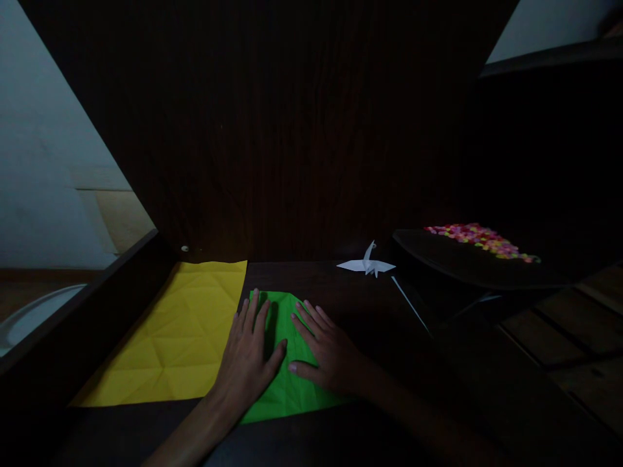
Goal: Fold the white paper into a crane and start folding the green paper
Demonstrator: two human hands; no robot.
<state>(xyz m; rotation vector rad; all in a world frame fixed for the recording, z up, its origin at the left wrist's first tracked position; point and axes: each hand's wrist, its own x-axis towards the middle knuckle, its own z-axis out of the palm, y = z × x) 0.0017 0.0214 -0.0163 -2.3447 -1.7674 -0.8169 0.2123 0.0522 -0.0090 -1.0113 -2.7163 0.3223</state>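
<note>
Both hands lie flat with fingers spread on one green paper sheet [287, 383] on a dark desk [341, 285]: the left hand [250, 360] covers its left edge, the right hand [324, 353] its middle, thumbs nearly meeting. One creased yellow sheet [180, 331] lies just left of the green one, partly under the left hand's edge. One white paper crane [367, 263] stands well apart at the back. A dark tray [467, 266] of small multicoloured pieces [481, 240], too small to count, sits to the right; dim light hides much else.
</note>
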